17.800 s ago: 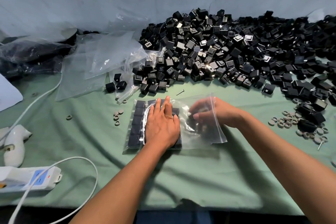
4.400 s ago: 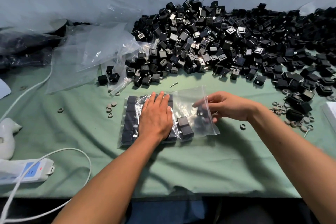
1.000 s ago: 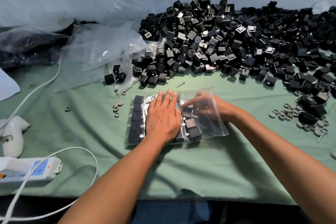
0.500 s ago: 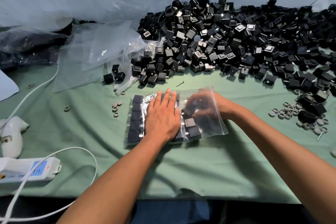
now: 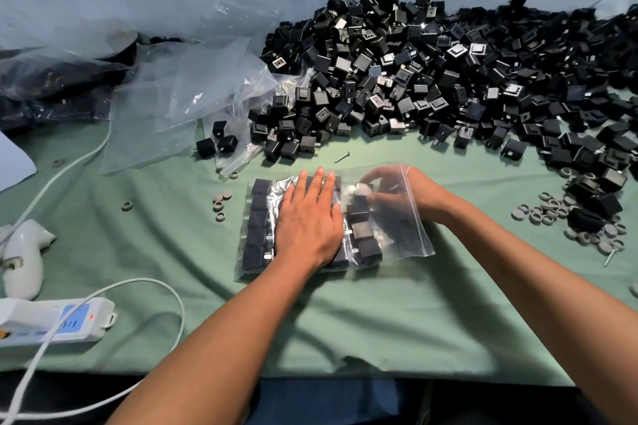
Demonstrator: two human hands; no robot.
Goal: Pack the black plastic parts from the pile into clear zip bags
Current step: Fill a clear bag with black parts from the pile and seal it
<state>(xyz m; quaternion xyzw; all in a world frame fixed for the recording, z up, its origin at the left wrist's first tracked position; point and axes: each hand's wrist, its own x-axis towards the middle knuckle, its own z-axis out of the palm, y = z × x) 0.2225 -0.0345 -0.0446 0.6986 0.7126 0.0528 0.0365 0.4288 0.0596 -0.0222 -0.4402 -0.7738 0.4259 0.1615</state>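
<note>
**Third row being filled inside the zip bag**

A clear zip bag (image 5: 397, 235) is being kept flat on the green cloth (image 5: 397, 321), its open mouth lying to the right. The rows of black parts (image 5: 257, 224) already packed are being pressed down by the left hand (image 5: 309, 221), whose fingers are laid straight and close together over the film; the rows are probably being pinned this way so that nothing is shifted while more pieces are being slid in beside them.

The right hand (image 5: 390, 193) is being worked inside the bag through the mouth. One part with a pale face (image 5: 362, 189) is being pinched by its curled fingers at the far end of the unfinished third row, just above the parts already seated there. Because the hand is being viewed through wrinkled plastic, the exact grip cannot be told with certainty.

The supply pile (image 5: 448, 79) is being kept just beyond the bag, within easy reach. Spare empty bags (image 5: 193, 93) are lying to its left, apparently for the next batch.
</note>
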